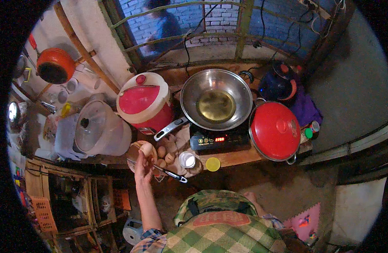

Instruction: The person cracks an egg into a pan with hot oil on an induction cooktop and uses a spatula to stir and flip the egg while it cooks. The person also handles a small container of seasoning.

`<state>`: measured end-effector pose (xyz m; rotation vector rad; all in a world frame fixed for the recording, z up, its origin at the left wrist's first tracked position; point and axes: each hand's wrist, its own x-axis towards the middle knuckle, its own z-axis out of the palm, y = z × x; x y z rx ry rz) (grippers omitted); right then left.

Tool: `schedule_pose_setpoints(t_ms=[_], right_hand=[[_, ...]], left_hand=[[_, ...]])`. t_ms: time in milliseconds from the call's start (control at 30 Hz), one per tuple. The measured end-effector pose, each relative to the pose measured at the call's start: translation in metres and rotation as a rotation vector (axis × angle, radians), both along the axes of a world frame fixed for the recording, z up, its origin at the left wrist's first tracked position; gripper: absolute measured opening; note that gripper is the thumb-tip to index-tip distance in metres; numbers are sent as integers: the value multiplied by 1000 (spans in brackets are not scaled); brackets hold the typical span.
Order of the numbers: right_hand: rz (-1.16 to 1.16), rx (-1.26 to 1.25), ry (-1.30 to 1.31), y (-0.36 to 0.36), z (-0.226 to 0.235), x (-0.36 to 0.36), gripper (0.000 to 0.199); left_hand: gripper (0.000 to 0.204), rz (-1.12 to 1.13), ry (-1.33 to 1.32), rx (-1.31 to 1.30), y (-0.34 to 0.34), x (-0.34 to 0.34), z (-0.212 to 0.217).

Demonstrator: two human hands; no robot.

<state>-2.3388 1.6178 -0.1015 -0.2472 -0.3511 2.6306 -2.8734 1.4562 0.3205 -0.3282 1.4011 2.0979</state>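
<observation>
My left hand has its fingers closed round a pale egg, held above a bowl at the counter's front edge. Several brown eggs lie on a cloth just right of it. A utensil with a black and silver handle juts from beside the bowl; its working end is hidden. Only part of my right hand shows, low beside the checked apron, its fingers not distinguishable. In front stands a steel wok with yellowish oil in its bottom, on a lit induction cooker.
An open jar of white grains and a yellow lid sit near the counter edge. Right of the wok are a red lidded pot and a dark kettle. Leftward stand a red-and-white rice cooker and a clear lidded tub.
</observation>
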Motion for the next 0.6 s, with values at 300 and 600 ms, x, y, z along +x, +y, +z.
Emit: schedule_pose_setpoints(t_ms=[300,600], right_hand=[[-36,42,-398,3,44,-28,25],[344,870,-912,42,354,-212,19]], left_hand=[[42,-108,34,105,-7,3,-7],[38,-278,0,162,10,20,0]])
